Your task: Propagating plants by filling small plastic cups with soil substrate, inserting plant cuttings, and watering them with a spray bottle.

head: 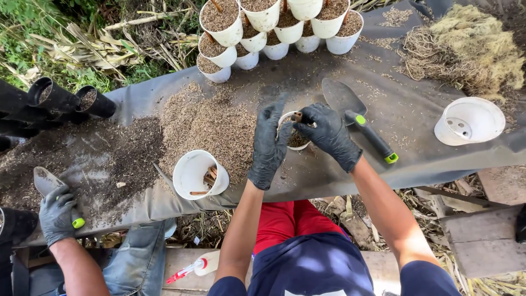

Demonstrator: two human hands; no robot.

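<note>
Left hand [268, 143] in black glove cupping small white plastic pot [296, 138] of husk mix at mat centre, gloved right hand [327, 134] pinching brown stick cutting [297, 117] upright in it, grey metal trowel [357, 118] just right, co-worker's gloved hand [56, 214] near left.

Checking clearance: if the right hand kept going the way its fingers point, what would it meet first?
The right hand points left across the small white pot, so it would likely meet the left hand on the pot's far side first; depth is unclear.

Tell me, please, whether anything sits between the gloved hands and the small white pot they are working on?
Nothing visible does: the left hand and right hand already cup the small white pot directly, and the trowel lies off to the right.
</note>
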